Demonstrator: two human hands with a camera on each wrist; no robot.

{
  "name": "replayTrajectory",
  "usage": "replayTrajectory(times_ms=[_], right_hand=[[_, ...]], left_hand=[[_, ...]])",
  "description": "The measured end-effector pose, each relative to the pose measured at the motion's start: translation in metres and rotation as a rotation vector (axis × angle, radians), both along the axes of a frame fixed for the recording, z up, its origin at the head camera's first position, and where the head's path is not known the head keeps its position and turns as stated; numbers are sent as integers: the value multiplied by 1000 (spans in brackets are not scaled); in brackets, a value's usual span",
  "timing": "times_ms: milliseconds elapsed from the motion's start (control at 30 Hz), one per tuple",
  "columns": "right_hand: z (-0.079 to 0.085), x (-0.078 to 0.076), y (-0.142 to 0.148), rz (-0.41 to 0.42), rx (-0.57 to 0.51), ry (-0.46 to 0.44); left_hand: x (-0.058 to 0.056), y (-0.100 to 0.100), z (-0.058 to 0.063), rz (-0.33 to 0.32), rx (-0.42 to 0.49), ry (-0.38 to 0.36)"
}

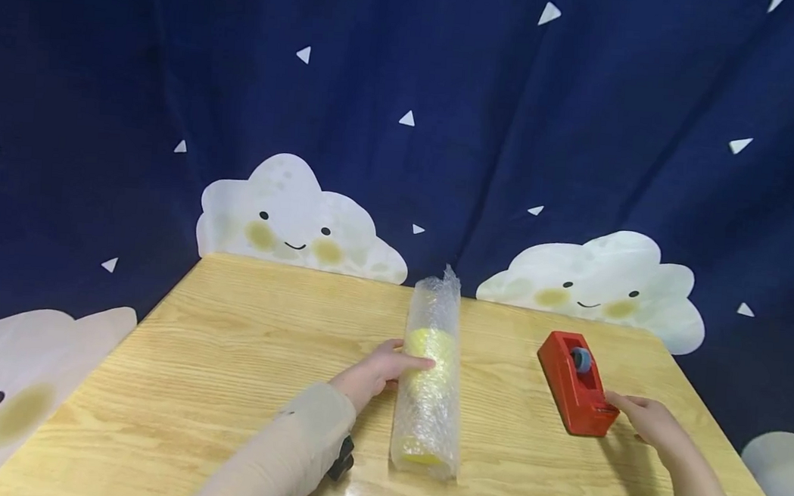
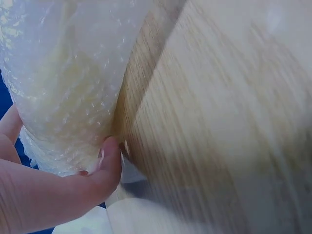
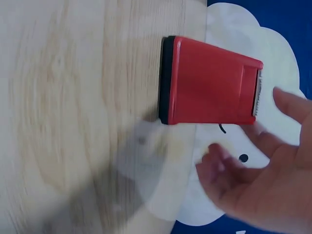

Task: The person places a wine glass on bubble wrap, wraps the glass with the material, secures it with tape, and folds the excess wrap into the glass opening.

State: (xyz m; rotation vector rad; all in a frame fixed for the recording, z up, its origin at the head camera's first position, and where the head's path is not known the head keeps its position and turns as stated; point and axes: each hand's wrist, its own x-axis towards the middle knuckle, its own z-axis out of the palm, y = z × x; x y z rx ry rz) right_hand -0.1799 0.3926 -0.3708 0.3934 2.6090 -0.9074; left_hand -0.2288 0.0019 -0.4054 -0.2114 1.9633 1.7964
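Observation:
A cylinder wrapped in clear bubble wrap point(image 1: 426, 409), with yellow showing through the layers, lies lengthwise on the table. My left hand point(image 1: 384, 365) holds it from its left side, the thumb laid over the top. In the left wrist view, the fingers point(image 2: 111, 163) curve round the bubble wrap's edge. A red tape dispenser point(image 1: 571, 388) with a blue-cored roll of tape point(image 1: 580, 359) stands to the right. My right hand point(image 1: 649, 423) is at its near end, by the toothed cutter point(image 3: 258, 92). In the right wrist view, thumb and forefinger are spread apart around that end.
The light wooden table point(image 1: 284, 309) ends at the back against a dark blue curtain point(image 1: 381, 65) printed with white triangles and smiling clouds. Dark wrist cameras point(image 1: 342, 458) sit under both forearms. Bare wood lies between the wrapped cylinder and the dispenser.

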Motion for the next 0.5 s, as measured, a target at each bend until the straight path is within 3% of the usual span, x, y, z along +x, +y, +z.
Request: replayTrajectory(times_ms=[133, 267, 500], right_hand=[[-3, -2, -2, 18, -52, 43], [0, -6, -6, 43, -26, 84], [1, -7, -5, 24, -38, 44]], left_hand=[[1, 3, 0, -14, 18, -15], [1, 4, -2, -1, 31, -13], [2, 7, -2, 13, 38, 0]])
